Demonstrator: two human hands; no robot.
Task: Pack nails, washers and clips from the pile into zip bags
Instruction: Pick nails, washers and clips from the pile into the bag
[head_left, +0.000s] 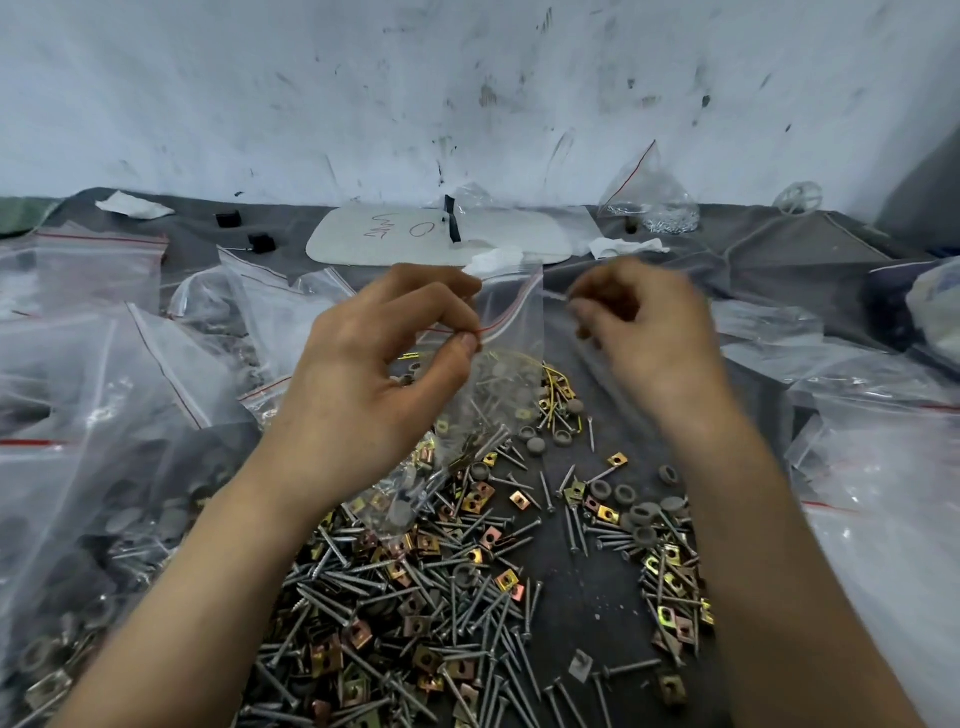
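From the head view, the left hand (374, 364) pinches a small zip bag (511, 332) between thumb and fingertip, right on its red seal line. The bag hangs in the air just above the far end of the pile (415, 597) of nails, clips and washers, with some of each already sitting in its bottom. The right hand (654, 338) is apart from the left, up by the bag's other top corner. Its fingers are curled, but it is blurred and I cannot tell whether it grips the plastic or nothing at all. That is my first worry: if only the one pinch carries the load, the weight may drag the bag askew and tip pieces back out. I cannot see whether the seal is closed; a nail lying across it would stop it shutting. The nail points may also poke through such thin plastic if squeezed. Filled bags (104, 415) crowd the left side, near enough for an elbow to nudge one into the loose pile.
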